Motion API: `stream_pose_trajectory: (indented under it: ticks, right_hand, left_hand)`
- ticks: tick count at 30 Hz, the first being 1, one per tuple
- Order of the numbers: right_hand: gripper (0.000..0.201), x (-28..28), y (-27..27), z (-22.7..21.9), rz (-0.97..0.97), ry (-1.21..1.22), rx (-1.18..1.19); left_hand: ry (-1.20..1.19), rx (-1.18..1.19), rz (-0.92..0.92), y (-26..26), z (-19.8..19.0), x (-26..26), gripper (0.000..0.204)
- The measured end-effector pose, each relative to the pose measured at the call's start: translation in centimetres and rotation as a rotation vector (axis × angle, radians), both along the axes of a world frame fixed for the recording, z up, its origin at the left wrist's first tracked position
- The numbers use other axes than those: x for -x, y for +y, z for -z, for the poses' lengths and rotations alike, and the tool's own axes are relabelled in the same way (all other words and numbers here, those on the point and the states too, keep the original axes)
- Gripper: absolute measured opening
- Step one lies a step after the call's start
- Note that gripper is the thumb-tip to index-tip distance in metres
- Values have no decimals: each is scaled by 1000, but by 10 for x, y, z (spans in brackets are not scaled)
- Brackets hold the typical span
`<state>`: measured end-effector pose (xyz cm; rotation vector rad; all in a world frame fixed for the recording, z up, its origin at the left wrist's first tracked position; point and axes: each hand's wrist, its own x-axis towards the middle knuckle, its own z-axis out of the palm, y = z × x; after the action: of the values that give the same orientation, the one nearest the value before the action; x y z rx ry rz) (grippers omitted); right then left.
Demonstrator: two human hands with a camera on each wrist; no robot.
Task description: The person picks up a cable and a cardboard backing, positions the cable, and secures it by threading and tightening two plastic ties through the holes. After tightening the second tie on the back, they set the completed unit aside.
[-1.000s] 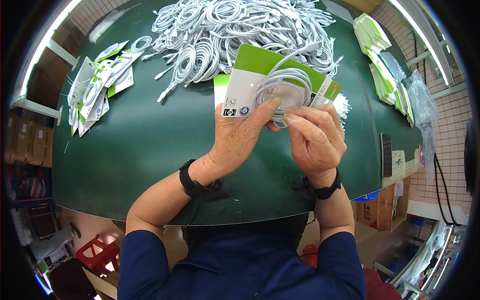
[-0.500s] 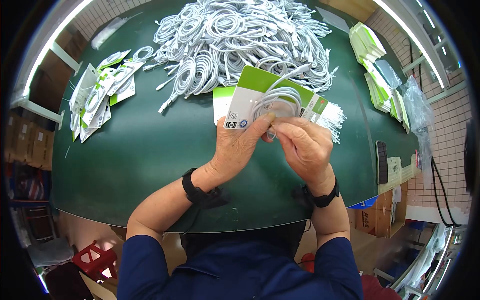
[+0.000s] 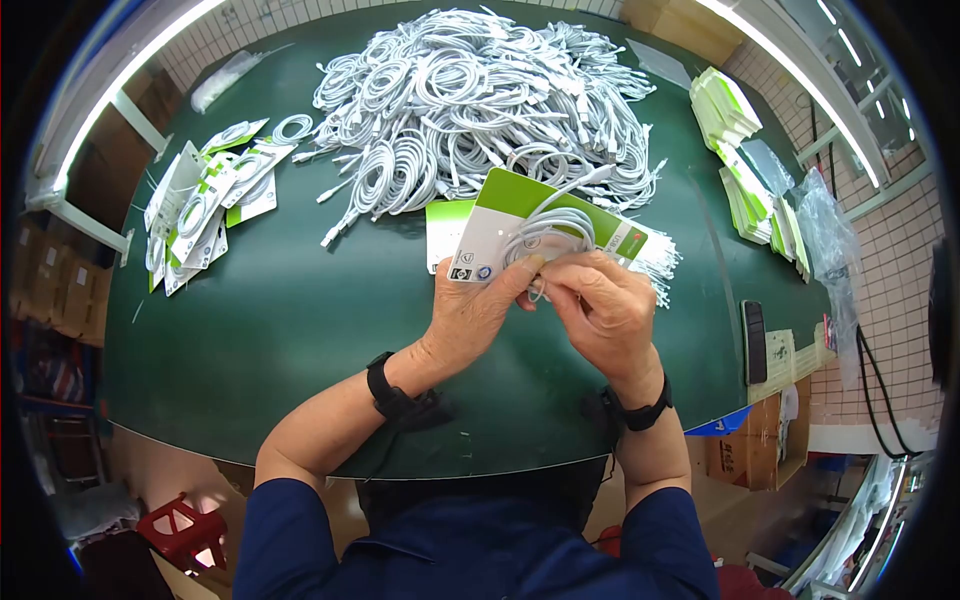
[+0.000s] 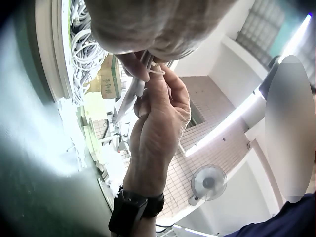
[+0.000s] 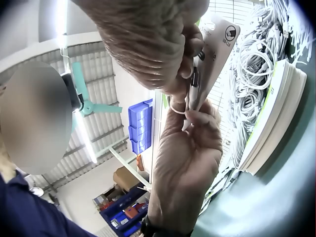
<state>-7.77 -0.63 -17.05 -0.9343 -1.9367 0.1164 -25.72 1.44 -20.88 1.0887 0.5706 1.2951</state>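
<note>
A green and white card (image 3: 487,232) is held up over the table, with a coiled white cable (image 3: 560,226) lying against its face. The left hand (image 3: 468,310) grips the card's lower edge, its thumb pressed on the coil. At the bottom of the coil the right hand (image 3: 608,310) pinches a thin white tie with thumb and forefinger. In the left wrist view a small white loop (image 4: 157,72) stands out by the fingertips of the right hand (image 4: 158,118). The right wrist view shows the card (image 5: 215,59) edge-on above the left hand (image 5: 185,163).
A large heap of white cables (image 3: 480,90) covers the table's back middle. Carded cables (image 3: 200,205) lie at the left. Stacks of cards (image 3: 725,110) and a phone (image 3: 754,342) are at the right. White ties (image 3: 658,262) and another card stack (image 3: 446,228) lie behind the hands.
The head view has shifted, so the heap and table sit lower in it. Both hands keep hold of the card and tie, and the card appears lower and slightly farther left.
</note>
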Motion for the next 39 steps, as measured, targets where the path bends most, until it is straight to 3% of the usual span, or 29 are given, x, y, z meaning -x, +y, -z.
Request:
stream_pose_trajectory:
  ticks: [2,5,7,9,12,15,16,18,20,23,24,26,33,39]
  right_hand:
    - [24,0,-1,-6,2,25,55]
    - [20,-4,2,-10,53,172,-105]
    - [16,-19,9,-14,204,295,-278]
    - [9,-34,12,-8,349,647,-101]
    - [9,-48,26,-8,373,867,115]
    - [20,-50,33,10,30,1067,596]
    - [28,-53,32,21,-365,1174,706]
    - [34,-67,22,66,-540,1323,955]
    - [40,-57,14,92,-596,1378,1015]
    - [41,-39,12,88,-707,1448,1097]
    - [41,-36,12,86,-741,1448,1108]
    - [42,-33,13,78,-804,1411,1118]
    - [46,-33,18,50,-983,1208,1106]
    - [49,-30,23,41,-1025,1092,1104]
  left_hand:
    - [-1,-6,6,3,-1,1,22]
    - [-48,36,-11,4,-11,0,24]
    - [-79,38,1,3,-17,0,25]
    - [-97,39,16,2,-21,0,26]
    - [-75,43,62,-2,-23,3,32]
    - [-50,49,104,-5,-25,4,39]
    - [-72,61,95,-6,-29,3,35]
    - [-100,75,86,-7,-31,0,32]
    - [-110,81,86,-8,-31,-2,33]
    - [-43,36,148,-7,-26,2,45]
    - [-63,42,144,-7,-27,1,40]
    - [-111,50,135,-8,-30,-1,30]
    - [-61,75,200,-7,-28,2,28]
    - [-11,57,205,-8,-32,2,25]
